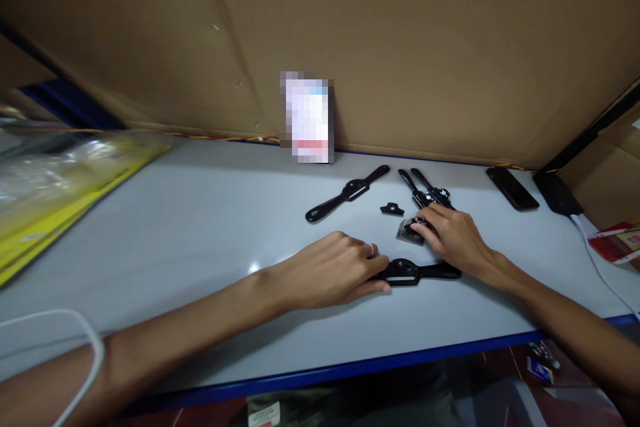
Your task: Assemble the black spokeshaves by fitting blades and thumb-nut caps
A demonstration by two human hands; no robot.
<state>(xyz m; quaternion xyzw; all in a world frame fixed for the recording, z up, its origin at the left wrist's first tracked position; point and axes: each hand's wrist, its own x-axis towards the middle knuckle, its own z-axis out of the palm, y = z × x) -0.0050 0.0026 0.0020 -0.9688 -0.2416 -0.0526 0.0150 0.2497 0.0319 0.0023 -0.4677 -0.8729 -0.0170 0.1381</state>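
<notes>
My left hand [345, 270] is closed around the left handle of a black spokeshave body [403, 272], which lies flat near the front of the table. Just beyond it, my right hand [454, 235] reaches to a small greyish see-through case [409, 233] with dark pieces. Thumb and fingers pinch there, but what lies between them is hidden. A black lever cap [393, 209] rests beside the case. Farther back lies another bare spokeshave body [354, 189], set diagonally. Two spokeshaves [423, 197] with metal fittings lie side by side, partly behind my right hand.
A blurred upright screen [309, 120] leans on the cardboard wall [425, 47]. A dark phone [513, 188] and a black device [557, 193] with a white cable sit at the right. Plastic packaging over a yellow sheet [65, 213] covers the left end. A white cable [93, 340] crosses my left forearm.
</notes>
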